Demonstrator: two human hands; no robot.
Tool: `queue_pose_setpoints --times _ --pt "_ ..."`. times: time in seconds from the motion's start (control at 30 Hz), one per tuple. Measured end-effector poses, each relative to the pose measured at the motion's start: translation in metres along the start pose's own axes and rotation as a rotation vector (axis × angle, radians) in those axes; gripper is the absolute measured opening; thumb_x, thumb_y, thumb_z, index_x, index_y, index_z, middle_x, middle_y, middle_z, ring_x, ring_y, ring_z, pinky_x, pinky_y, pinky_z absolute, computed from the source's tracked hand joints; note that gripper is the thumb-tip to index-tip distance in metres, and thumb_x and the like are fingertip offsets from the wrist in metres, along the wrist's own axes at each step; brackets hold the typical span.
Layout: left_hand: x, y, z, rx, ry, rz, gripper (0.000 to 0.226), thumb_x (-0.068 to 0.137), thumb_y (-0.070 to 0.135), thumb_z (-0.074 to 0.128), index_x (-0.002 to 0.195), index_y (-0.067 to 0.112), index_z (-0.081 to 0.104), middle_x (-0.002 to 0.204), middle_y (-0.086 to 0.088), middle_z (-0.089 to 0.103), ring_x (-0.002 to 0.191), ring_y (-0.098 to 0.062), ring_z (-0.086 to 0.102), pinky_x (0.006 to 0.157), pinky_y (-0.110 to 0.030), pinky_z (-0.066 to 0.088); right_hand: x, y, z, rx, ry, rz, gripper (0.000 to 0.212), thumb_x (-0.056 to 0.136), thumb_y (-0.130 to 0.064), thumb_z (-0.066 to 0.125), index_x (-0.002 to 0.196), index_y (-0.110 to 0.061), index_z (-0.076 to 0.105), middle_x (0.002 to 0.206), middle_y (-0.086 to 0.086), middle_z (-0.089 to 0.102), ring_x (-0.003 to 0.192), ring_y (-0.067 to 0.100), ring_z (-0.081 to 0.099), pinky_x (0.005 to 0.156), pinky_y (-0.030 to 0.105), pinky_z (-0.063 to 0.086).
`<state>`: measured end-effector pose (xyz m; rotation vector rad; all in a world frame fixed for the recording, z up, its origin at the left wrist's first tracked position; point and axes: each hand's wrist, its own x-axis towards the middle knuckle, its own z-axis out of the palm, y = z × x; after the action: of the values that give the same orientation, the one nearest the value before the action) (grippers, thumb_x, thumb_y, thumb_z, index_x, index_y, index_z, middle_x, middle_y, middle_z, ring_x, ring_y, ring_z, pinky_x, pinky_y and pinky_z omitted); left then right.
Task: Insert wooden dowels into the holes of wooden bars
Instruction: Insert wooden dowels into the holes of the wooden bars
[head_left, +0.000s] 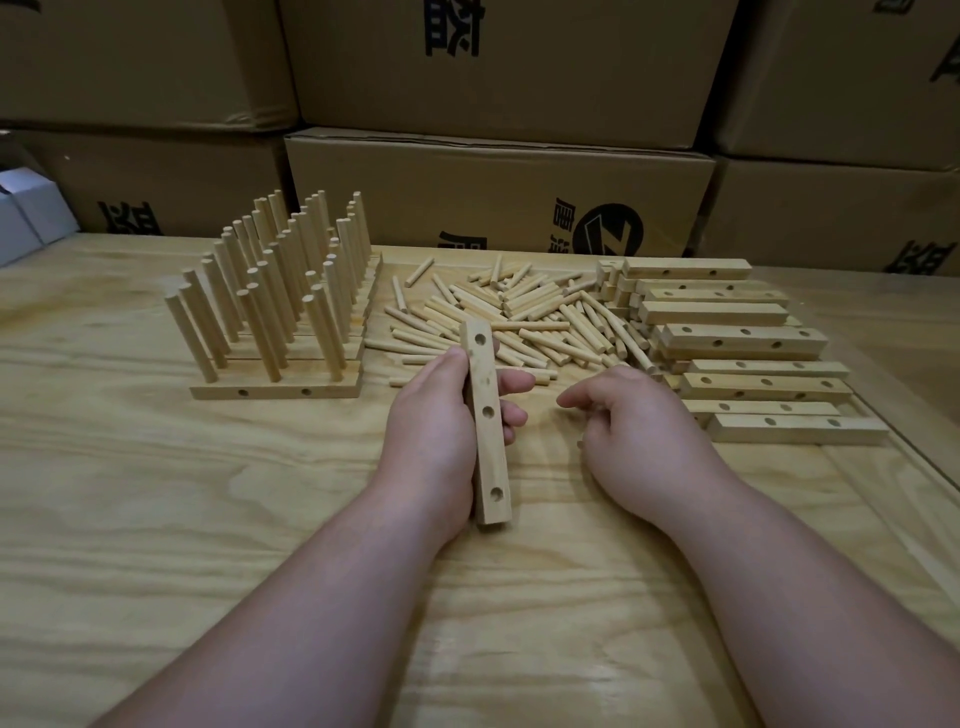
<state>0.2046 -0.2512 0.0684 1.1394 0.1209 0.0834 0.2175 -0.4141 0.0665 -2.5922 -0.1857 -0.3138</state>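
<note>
The bar (487, 421) now in work stands nearly on end in the middle of the bench (130, 493), its near end down by the left wrist and its far end tipped away toward the loose dowels (524, 322); three holes show along its upper face and all three are bare. The left hand (441, 415) grips it around the middle, thumb on the left edge and fingers curled round the right side. The right hand (639, 421) hovers just right of the bar, apart from it, fingers loosely curled with the forefinger reaching left, and it holds nothing that can be seen. The dowels lie in a scattered heap just beyond both hands. To the far left stand the finished bars (275, 332), packed in rows with their dowels upright. To the right lies a stack of unfilled bars (743, 338), holes showing. Cardboard boxes (498, 197) are stacked along the far edge. By my reading a fresh bar has just been taken up and no dowel has been fitted to it, so the step in hand is fetching the first dowel. The next move calls for the right hand to reach forward, pinch one dowel out of the heap, line it up square with a hole and press it in while the left hand steadies the bar.
</note>
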Motion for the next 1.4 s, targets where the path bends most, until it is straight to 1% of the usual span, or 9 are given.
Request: queue_pose_setpoints --times 0.2,0.33,0.43,0.67,0.87,0.97,1.13,1.3,1.4 --pt "-0.001 0.002 0.002 0.018 -0.009 -0.012 0.035 0.107 0.033 0.038 0.114 0.016 0.067 0.088 -0.009 0.078 0.058 -0.014 0.062 0.051 -0.025 0.049 0.000 0.003 0.000 -0.138 0.013 -0.020 0.023 0.096 -0.025 0.055 0.110 -0.033 0.072 0.109 -0.011 0.057 0.115 0.016 0.046 0.096 0.034 0.044" --pt "-0.004 0.003 0.004 0.045 -0.016 0.003 0.035 0.107 0.037 0.041 0.112 0.017 0.070 0.089 -0.008 0.079 0.057 -0.013 0.062 0.051 -0.025 0.050 0.001 0.001 0.002 -0.161 0.098 -0.056 0.015 0.098 -0.036 0.052 0.107 -0.040 0.064 0.106 -0.017 0.054 0.109 0.012 0.041 0.095 0.036 0.032" --pt "-0.005 0.004 0.005 0.080 -0.008 0.031 0.030 0.105 0.038 0.050 0.108 0.017 0.071 0.088 -0.006 0.079 0.057 -0.011 0.063 0.050 -0.023 0.052 -0.001 -0.006 -0.001 0.014 0.240 -0.158 0.016 0.100 -0.037 0.048 0.111 -0.041 0.060 0.100 -0.025 0.054 0.100 0.002 0.040 0.091 0.033 0.025" --pt "-0.006 0.001 0.003 0.100 0.001 0.020 0.022 0.096 0.035 0.066 0.087 0.019 0.078 0.080 -0.001 0.071 0.066 -0.012 0.064 0.056 -0.023 0.052 -0.005 -0.010 -0.006 0.284 0.382 -0.326 0.017 0.097 -0.022 0.060 0.109 -0.020 0.072 0.091 -0.023 0.056 0.085 -0.004 0.056 0.073 0.009 0.040" --pt "-0.007 0.002 0.003 0.105 -0.001 0.011 0.020 0.093 0.034 0.069 0.089 0.016 0.077 0.069 -0.001 0.065 0.058 -0.010 0.061 0.050 -0.021 0.049 -0.008 -0.010 -0.006 0.325 0.313 -0.340 0.015 0.090 -0.018 0.071 0.104 -0.023 0.072 0.097 -0.014 0.058 0.093 0.004 0.060 0.077 0.011 0.046" --pt "-0.007 0.001 0.004 0.077 -0.007 0.007 0.015 0.091 0.030 0.073 0.103 0.022 0.078 0.078 0.002 0.073 0.068 -0.012 0.067 0.060 -0.025 0.053 -0.008 -0.011 -0.007 0.307 0.270 -0.301 0.019 0.088 -0.016 0.074 0.105 -0.025 0.072 0.098 -0.015 0.058 0.089 0.003 0.058 0.074 0.009 0.044" --pt "-0.007 0.001 0.002 0.067 -0.007 0.006 0.010 0.090 0.034 0.074 0.098 0.037 0.079 0.088 0.003 0.077 0.079 -0.013 0.071 0.066 -0.026 0.053 -0.008 -0.011 -0.009 0.316 0.267 -0.309 0.017 0.087 -0.017 0.076 0.102 -0.024 0.073 0.094 -0.020 0.059 0.086 -0.005 0.056 0.072 0.007 0.042" --pt "-0.006 0.000 0.002 0.079 0.054 0.042 0.016 0.088 0.037 0.076 0.102 0.029 0.079 0.102 0.002 0.076 0.087 -0.009 0.071 0.066 -0.021 0.055 -0.008 -0.009 -0.008 0.332 0.234 -0.356 0.017 0.092 -0.020 0.071 0.108 -0.021 0.075 0.097 -0.013 0.067 0.095 -0.003 0.060 0.080 0.008 0.044" --pt "-0.005 0.001 0.001 0.106 0.048 0.021 0.028 0.087 0.038 0.077 0.109 0.022 0.079 0.099 0.001 0.077 0.075 -0.005 0.071 0.063 -0.020 0.054 -0.008 -0.007 -0.008 0.335 0.218 -0.336 0.016 0.092 -0.022 0.070 0.108 -0.023 0.075 0.095 -0.015 0.069 0.095 0.000 0.061 0.081 0.013 0.046"
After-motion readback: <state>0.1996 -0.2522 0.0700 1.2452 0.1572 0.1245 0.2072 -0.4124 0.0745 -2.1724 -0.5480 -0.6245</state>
